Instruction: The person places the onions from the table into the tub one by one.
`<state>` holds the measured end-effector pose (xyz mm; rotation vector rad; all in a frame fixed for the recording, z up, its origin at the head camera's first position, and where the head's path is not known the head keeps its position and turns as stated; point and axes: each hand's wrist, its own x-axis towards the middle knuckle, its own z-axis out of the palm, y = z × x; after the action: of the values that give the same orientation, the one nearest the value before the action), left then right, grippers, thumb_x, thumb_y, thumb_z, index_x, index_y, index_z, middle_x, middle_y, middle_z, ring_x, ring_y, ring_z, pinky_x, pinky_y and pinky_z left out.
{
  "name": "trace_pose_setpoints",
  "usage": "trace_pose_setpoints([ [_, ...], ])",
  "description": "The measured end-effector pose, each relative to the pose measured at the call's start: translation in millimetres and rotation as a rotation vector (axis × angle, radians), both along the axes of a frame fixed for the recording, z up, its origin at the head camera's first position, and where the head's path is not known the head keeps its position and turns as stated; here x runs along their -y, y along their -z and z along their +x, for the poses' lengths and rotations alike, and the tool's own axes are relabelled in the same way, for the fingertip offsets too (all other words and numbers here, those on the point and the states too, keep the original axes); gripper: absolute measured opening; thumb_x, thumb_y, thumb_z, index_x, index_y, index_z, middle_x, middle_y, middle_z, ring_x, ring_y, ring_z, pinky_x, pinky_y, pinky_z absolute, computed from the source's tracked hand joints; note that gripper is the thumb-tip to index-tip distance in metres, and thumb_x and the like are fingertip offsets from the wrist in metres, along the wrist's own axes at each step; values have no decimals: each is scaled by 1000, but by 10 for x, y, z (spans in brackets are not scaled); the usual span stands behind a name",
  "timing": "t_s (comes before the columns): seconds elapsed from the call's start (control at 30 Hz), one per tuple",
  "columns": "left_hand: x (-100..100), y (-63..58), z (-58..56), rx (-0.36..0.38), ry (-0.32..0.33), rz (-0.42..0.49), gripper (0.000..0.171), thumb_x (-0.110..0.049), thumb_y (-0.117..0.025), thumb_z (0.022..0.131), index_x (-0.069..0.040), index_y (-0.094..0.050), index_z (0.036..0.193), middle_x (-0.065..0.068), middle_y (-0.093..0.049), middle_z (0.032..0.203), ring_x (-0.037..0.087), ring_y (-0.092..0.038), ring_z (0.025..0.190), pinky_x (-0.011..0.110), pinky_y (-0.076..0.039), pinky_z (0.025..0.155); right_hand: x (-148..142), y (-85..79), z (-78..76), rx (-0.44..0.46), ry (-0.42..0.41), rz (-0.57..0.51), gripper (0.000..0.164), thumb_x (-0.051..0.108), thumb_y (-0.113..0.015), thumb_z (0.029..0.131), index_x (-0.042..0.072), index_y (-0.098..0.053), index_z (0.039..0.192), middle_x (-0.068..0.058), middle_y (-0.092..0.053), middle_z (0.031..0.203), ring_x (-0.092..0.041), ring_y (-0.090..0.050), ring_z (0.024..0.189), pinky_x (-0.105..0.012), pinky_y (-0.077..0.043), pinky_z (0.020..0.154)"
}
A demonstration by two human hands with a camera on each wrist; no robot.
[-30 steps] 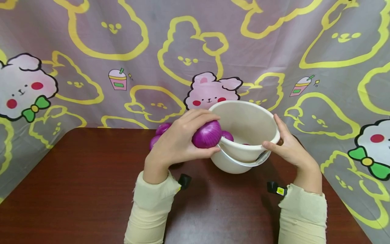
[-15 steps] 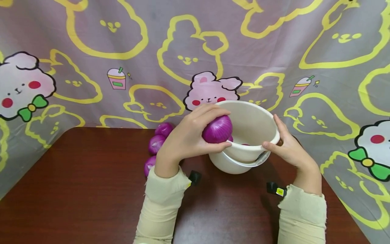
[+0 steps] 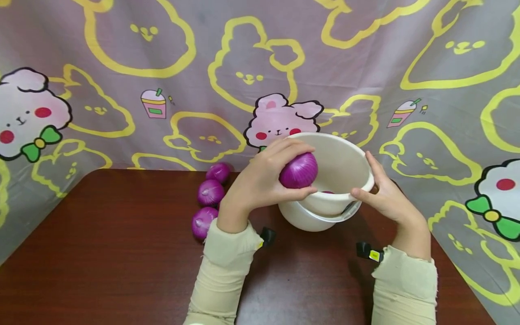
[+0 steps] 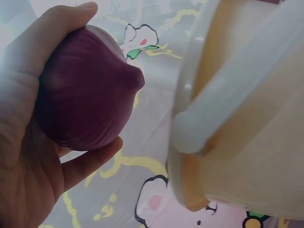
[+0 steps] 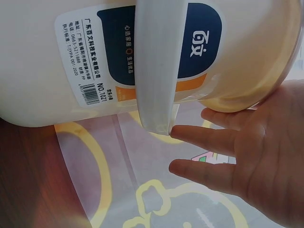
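My left hand (image 3: 264, 174) grips a red onion (image 3: 298, 170) at the near left rim of a cream plastic bucket (image 3: 345, 164). In the left wrist view the onion (image 4: 90, 90) sits between thumb and fingers, apart from the bucket's outer wall. My right hand (image 3: 390, 203) holds the bucket's right rim, thumb over the edge and index finger along the outside. Its other fingers (image 5: 204, 173) stretch out below the bucket in the right wrist view, one tip by the white handle (image 5: 159, 61). A sliver of purple (image 3: 327, 192) shows inside the bucket; the rest is hidden.
On the brown table (image 3: 122, 234), left of the bucket, several red onions (image 3: 210, 192) stand in a row, one partly behind my left forearm. A patterned cloth (image 3: 195, 85) hangs behind the table. Small black wrist cameras (image 3: 367, 250) sit by both sleeves.
My left hand has moved right with the onion, from outside the bucket's left rim to the opening's near left edge. More onions on the table are uncovered. My right hand stays put.
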<state>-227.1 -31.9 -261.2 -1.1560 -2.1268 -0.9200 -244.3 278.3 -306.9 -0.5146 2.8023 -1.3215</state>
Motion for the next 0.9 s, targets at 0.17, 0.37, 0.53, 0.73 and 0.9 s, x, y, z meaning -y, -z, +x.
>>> trace_pose_setpoints([
  [0.17,-80,43,-73,-53,23,-14,63,-39,-85,76,-5,-64,125,8,-61,128,20,-53,124,24,-47,104,5,-16,-1,7,17,21,99,28,-65,91,21,6,160,-19,1,166,-46,-29,136,-12,-40,91],
  [0.37,-151,125,-156,-106,18,-17,64,-40,-86,75,-4,-64,124,9,-62,126,23,-53,123,26,-39,113,9,-16,0,21,22,32,99,29,-64,91,21,7,160,-19,1,166,-46,-28,136,-28,-45,97],
  [0.53,-186,178,-229,-97,19,27,66,-38,-87,74,-4,-64,125,10,-62,128,23,-54,125,25,-38,114,-8,-35,1,19,33,42,99,29,-64,91,22,7,160,-18,2,166,-45,-28,136,-35,-45,99],
  [0.73,-223,250,-295,-74,29,75,67,-36,-88,73,-4,-64,127,11,-62,130,22,-52,128,25,-41,111,-4,-26,11,23,25,23,99,28,-63,92,20,8,160,-20,3,166,-46,-23,138,-52,-40,106],
  [0.9,-245,310,-300,-41,53,106,67,-35,-88,73,-5,-63,127,9,-61,131,20,-53,126,23,-45,106,13,-14,11,10,16,30,99,28,-65,91,18,6,160,-20,3,166,-46,-24,139,-55,-38,107],
])
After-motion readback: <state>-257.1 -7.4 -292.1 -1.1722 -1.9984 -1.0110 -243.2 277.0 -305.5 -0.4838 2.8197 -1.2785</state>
